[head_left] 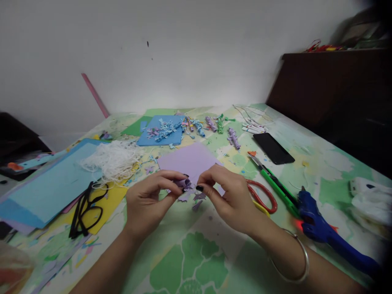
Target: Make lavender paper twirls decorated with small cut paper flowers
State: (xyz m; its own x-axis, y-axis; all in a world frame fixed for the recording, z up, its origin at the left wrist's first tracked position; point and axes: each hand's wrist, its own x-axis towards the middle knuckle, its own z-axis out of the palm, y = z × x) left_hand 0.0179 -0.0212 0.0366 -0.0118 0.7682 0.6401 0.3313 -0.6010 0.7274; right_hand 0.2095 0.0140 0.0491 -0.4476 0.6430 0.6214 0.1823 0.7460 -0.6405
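My left hand (154, 196) pinches a small purple paper roll (183, 183) between thumb and fingers, over the table. Facing it, my right hand (229, 194) has thumb and forefinger pressed together close to the roll's end; whatever is between those fingertips is too small to make out. Jagged purple paper scraps (199, 197) show just below the fingertips. Behind both hands lies a purple sheet (191, 157), partly covered by them. Red-handled scissors (272, 200) lie beside my right hand, partly hidden by it.
To the right are a green box cutter (280, 188), a blue glue gun (318, 224) and a black phone (273, 148). On the left sit white string (112, 159), black glasses (88, 210) and blue sheets (55, 183). Finished-looking purple rolls (233, 138) and a blue pad (143, 139) stand behind.
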